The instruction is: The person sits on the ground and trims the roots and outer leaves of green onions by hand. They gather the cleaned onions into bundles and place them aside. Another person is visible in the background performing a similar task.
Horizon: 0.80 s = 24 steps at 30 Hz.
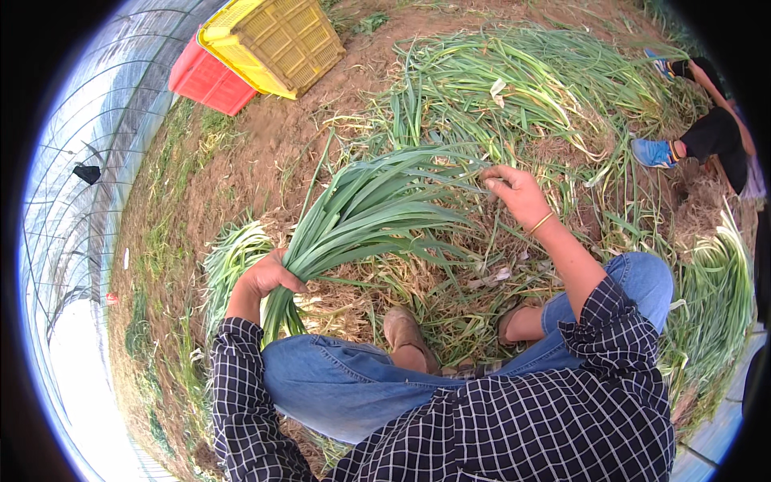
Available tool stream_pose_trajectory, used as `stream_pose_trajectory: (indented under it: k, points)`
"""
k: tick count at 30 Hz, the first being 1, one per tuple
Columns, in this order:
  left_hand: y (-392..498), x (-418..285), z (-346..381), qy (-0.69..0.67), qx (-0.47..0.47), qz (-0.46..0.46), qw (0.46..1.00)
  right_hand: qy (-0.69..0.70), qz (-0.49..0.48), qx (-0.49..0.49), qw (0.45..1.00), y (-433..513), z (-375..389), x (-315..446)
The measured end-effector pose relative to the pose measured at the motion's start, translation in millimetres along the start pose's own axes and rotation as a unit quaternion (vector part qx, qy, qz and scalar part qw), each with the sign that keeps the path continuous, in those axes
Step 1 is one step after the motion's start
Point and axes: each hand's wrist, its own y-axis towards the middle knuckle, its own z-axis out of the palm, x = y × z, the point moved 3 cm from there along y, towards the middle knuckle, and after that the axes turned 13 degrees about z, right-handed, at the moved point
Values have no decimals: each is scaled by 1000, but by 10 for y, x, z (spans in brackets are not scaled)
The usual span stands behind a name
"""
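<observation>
My left hand (274, 278) is closed around a thick bunch of long green leafy stalks (361, 208), which look like leeks or green onions. Their leaf tips fan out to the right, towards my right hand (509, 190). That hand has thumb and fingers pinched together at the leaf tips; whether a leaf is between them is too fine to tell. A pile of the same plants (238, 253) lies on the ground beyond my left wrist. Pale stems and dry roots (337, 310) show between my left hand and my shoe.
A large heap of green stalks (512, 90) lies ahead. Yellow (289, 45) and red (211, 78) plastic crates stand at the upper left. Another pile of stalks (714, 301) lies at the right. A person's blue shoe (652, 153) and dark-clothed leg are at the right edge. Plastic sheeting (78, 211) curves along the left.
</observation>
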Motion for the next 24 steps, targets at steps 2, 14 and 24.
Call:
stream_pose_trajectory:
  k: [2,14,24]
  points:
    - [2,13,-5,1,1,-11,1000,-48,-147,-92,984,-159,140,87]
    - [79,-10,10,15,12,-1,1000,-315,-284,-59,904,-18,735,-22]
    - [145,38,-72,-26,-7,-34,999,399,167,-214,876,238,-139,-600]
